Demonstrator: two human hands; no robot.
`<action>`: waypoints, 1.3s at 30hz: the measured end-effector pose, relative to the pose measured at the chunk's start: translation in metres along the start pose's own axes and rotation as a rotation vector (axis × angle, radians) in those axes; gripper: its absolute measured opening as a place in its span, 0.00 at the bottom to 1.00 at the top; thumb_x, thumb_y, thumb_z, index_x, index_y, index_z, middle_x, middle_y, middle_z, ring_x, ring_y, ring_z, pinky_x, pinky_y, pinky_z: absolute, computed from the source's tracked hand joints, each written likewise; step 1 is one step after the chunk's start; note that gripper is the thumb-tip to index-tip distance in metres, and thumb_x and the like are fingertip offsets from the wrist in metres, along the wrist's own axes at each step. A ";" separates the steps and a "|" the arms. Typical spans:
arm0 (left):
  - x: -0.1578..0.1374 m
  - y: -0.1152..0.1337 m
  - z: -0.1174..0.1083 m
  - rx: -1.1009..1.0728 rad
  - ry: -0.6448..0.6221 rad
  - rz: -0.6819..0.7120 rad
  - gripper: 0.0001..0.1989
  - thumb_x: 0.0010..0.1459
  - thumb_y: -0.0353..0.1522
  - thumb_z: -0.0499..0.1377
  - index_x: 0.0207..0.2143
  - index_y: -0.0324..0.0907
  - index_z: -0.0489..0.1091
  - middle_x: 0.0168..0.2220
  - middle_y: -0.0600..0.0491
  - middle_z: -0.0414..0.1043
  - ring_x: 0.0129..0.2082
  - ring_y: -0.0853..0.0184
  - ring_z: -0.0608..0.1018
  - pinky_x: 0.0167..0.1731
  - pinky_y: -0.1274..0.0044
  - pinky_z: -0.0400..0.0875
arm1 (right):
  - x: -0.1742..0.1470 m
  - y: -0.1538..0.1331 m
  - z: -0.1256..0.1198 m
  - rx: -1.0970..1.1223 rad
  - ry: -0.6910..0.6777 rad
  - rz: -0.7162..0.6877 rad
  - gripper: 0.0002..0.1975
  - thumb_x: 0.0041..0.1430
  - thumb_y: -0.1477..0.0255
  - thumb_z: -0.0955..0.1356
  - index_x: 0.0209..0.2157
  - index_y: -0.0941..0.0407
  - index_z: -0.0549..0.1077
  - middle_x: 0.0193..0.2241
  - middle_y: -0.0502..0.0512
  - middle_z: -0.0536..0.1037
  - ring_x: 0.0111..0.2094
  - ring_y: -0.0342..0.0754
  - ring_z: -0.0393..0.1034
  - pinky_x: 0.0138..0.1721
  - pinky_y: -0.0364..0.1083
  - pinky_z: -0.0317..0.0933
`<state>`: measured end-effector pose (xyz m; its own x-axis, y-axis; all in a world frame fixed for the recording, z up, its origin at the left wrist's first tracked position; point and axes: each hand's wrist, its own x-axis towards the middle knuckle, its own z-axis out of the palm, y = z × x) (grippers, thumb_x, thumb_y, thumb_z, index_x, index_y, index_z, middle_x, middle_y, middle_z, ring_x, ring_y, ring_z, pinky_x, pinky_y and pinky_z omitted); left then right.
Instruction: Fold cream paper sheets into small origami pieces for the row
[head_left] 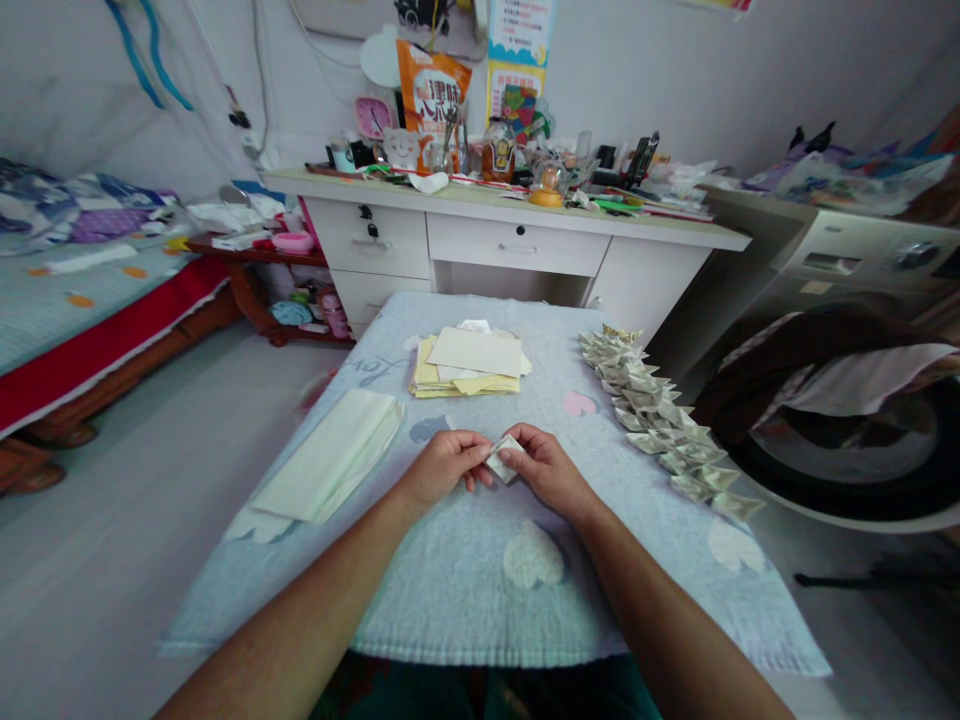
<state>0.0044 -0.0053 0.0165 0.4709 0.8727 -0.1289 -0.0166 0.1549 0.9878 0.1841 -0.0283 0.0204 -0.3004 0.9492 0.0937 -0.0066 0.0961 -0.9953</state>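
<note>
Both hands, left [444, 466] and right [546, 466], pinch one folded paper [502, 459] on the towel [465, 600]; beyond it a sheet stack [469, 362], folded pieces [660, 420] right of it.

Ahead of fingers [480, 462]: paper stack [469, 364] blocks the way.
Left: folded sheets [334, 455] near, open gap between.
Right: row of folded pieces [664, 420] walls the edge.
Toward body: bare bench [450, 590].

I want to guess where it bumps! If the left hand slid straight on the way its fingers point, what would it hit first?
The left hand points right, toward the small folded paper that both hands pinch, so it meets that at once, with the right hand just behind. Depth is hard to judge here.
</note>
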 end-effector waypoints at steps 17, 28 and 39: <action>-0.001 0.000 -0.002 0.175 0.041 0.066 0.15 0.53 0.41 0.59 0.28 0.36 0.72 0.14 0.58 0.66 0.14 0.76 0.64 0.17 0.83 0.54 | -0.001 0.001 -0.001 0.059 -0.022 0.038 0.16 0.53 0.58 0.71 0.32 0.57 0.69 0.23 0.46 0.69 0.23 0.39 0.60 0.25 0.39 0.55; -0.001 0.001 0.000 0.216 0.105 0.149 0.10 0.50 0.36 0.61 0.28 0.36 0.73 0.18 0.58 0.67 0.16 0.75 0.67 0.18 0.82 0.60 | 0.000 0.005 0.001 0.082 -0.015 0.048 0.15 0.53 0.60 0.71 0.33 0.56 0.68 0.23 0.46 0.68 0.22 0.39 0.61 0.23 0.39 0.58; -0.001 -0.003 0.001 0.249 0.060 0.137 0.08 0.49 0.33 0.59 0.28 0.36 0.73 0.19 0.58 0.67 0.17 0.76 0.66 0.19 0.83 0.60 | -0.001 0.007 0.003 -0.018 0.028 0.036 0.14 0.54 0.60 0.70 0.30 0.56 0.67 0.21 0.45 0.66 0.20 0.38 0.58 0.21 0.39 0.55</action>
<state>0.0050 -0.0073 0.0139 0.4262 0.9046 0.0099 0.1443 -0.0788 0.9864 0.1819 -0.0291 0.0130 -0.2729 0.9603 0.0582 0.0210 0.0665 -0.9976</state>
